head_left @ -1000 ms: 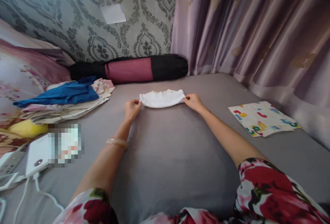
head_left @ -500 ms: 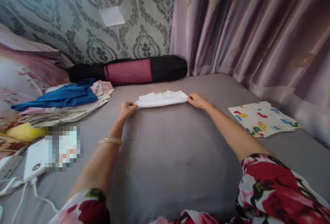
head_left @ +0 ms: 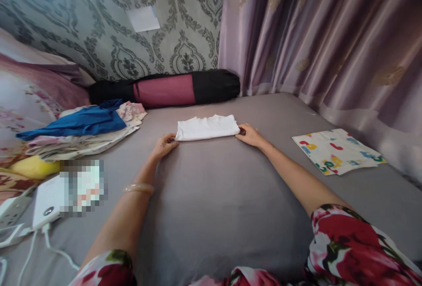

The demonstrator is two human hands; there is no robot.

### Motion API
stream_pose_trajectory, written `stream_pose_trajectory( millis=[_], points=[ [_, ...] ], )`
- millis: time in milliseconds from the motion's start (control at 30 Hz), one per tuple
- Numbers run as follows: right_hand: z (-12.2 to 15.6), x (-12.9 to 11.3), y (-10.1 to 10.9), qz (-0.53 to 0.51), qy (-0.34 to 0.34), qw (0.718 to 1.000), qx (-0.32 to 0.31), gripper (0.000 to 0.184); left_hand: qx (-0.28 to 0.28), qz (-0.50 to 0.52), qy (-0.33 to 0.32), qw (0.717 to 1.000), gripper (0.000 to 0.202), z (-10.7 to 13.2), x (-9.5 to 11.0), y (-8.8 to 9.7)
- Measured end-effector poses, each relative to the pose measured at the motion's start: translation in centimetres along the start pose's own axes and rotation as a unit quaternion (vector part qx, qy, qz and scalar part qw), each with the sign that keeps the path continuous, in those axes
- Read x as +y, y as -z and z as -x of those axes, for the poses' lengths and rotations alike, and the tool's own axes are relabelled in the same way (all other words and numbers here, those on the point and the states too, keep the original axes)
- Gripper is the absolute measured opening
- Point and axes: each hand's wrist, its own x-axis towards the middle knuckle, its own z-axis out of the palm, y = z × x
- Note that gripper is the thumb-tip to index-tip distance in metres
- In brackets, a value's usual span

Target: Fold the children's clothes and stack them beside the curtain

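A folded white cloth (head_left: 207, 128) lies flat on the grey bed sheet (head_left: 217, 198), out at arm's length in front of me. My left hand (head_left: 165, 142) rests on the sheet at the cloth's near left corner, fingers curled and pinched on its edge. My right hand (head_left: 249, 134) lies at the near right corner, its fingers closed on that edge too. A pale bangle (head_left: 138, 188) sits on my left wrist.
A pile of clothes topped by a blue garment (head_left: 79, 121) lies at the left. A black and pink roll bag (head_left: 171, 89) lies along the wall. A letter-print cloth (head_left: 336, 150) is at the right by the curtain (head_left: 329, 44). White chargers and cables (head_left: 42, 207) are near left.
The white cloth, held slightly raised and bunched between both hands, has been laid down flat and smooth on the sheet. Both hands have lowered onto the bed at its near corners.
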Motion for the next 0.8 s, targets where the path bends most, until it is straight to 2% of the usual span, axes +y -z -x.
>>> stream_pose_trajectory(
  millis=[133,233,333,533,600,667,733,800],
  points=[
    [-0.6,-0.2,-0.2,0.006,0.013,1.000,0.003,0.015,0.006,0.024,-0.014,1.000,0.053,-0.4,0.1,-0.5],
    [-0.8,-0.1,0.2,0.043,0.058,0.997,0.008,0.019,0.028,0.017,-0.021,0.999,0.049,-0.6,0.3,-0.4],
    [-0.6,0.1,0.6,0.079,0.094,0.992,0.010,0.021,0.025,-0.032,0.000,0.999,0.041,-0.6,0.3,-0.1],
    [-0.2,0.5,0.8,0.103,0.032,0.994,-0.031,0.017,-0.024,-0.084,-0.024,0.996,0.034,-0.5,-0.3,0.8],
    [-0.3,0.5,1.2,0.092,0.004,0.995,-0.049,0.023,-0.038,-0.093,-0.030,0.995,0.038,-0.6,-0.4,1.2],
    [-0.5,0.2,1.6,0.078,-0.034,0.996,-0.027,0.031,-0.003,-0.110,-0.016,0.994,0.044,-0.7,-0.3,1.4],
    [-0.8,-0.7,1.9,0.072,-0.062,0.995,0.028,0.035,0.072,-0.139,-0.007,0.988,0.045,-0.9,0.5,1.1],
    [-1.3,-2.4,1.6,0.073,-0.050,0.994,0.067,0.038,0.118,-0.170,-0.040,0.978,0.040,-1.0,1.9,0.1]
  ],
)
